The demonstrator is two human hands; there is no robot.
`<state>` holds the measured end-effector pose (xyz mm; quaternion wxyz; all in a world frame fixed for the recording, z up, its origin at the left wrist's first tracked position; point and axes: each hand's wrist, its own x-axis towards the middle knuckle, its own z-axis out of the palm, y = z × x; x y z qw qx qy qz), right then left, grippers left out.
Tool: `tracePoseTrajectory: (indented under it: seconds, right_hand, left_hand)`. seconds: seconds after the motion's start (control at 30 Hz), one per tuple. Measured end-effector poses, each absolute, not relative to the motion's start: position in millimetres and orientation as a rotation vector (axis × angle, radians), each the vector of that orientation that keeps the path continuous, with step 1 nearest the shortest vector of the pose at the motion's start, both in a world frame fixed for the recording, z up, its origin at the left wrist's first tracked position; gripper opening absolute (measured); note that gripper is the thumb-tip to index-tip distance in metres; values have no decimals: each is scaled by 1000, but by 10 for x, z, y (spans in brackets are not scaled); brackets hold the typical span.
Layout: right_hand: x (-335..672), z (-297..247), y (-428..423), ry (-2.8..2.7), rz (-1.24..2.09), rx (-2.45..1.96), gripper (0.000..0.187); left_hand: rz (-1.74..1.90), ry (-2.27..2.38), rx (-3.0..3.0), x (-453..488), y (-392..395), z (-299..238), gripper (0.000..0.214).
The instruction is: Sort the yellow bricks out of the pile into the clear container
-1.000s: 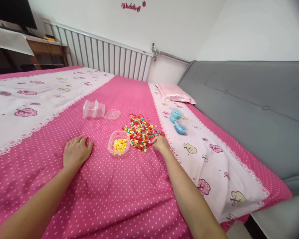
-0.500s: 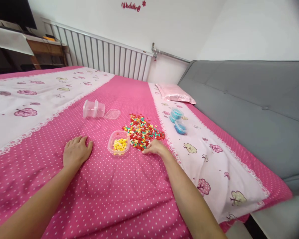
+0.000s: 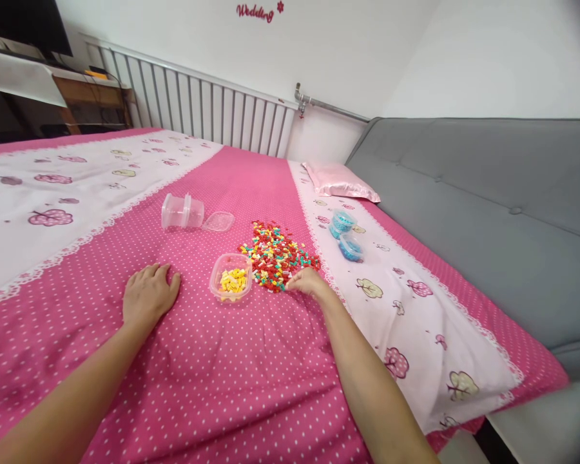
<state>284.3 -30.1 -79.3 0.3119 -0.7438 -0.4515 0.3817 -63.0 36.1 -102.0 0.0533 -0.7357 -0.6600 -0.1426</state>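
Note:
My left hand [image 3: 147,296] lies flat, palm down, on the pink dotted bedsheet [image 3: 212,380], fingers spread and holding nothing. A small clear tub [image 3: 231,278] with yellow pieces in it stands to its right. Past the tub is a heap of red, yellow, green and white small pieces [image 3: 275,256]. My right hand [image 3: 305,281] rests at the heap's near edge, fingers curled and pinched together at the pieces; what they hold is too small to make out.
An empty clear container [image 3: 182,212] lies on its side with a clear lid [image 3: 218,222] beside it. Two tubs of blue pieces [image 3: 345,234] sit on the white strip. A pink pillow [image 3: 339,181], a grey sofa [image 3: 488,212] and a radiator [image 3: 193,106] border the bed.
My right hand shifted from the heap's right edge toward its near left edge, then back a little to the right, fingers now pinched. My left hand has not moved.

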Motion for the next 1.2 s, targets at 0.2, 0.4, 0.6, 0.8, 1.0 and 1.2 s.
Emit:
tracePoseTrajectory:
  seconds: [0.2,0.4,0.6,0.8,1.0,1.2]
  right_hand:
    - [2814,-629,-310,-893,1249,-1557,9]
    - [2851,-545,-269,-442,1487,-1092,6]
    - [2881,-507,-306,-100,1568,-734,10]
    - [2891,-507,-295,-206,1483,-908,8]
    - [2883,-666,-224,-476,1341,-1298,19]
    - [2831,-867,-228,-743,1228,-1539,20]
  left_hand:
    - [-425,-1999,-2236,-631,359,-1017,62]
    - [-407,-2001,-2224,-625,362,-1016,61]
    - [-413,-1997,-2226,-623,360,-1014,62]
    - [-437,-1998,-2238,-631,364,-1024,62]
    - [-416,-2014,-2242,-637,371,-1028,63]
    - [-407,-2007,-2235,-638,374,-1026,63]
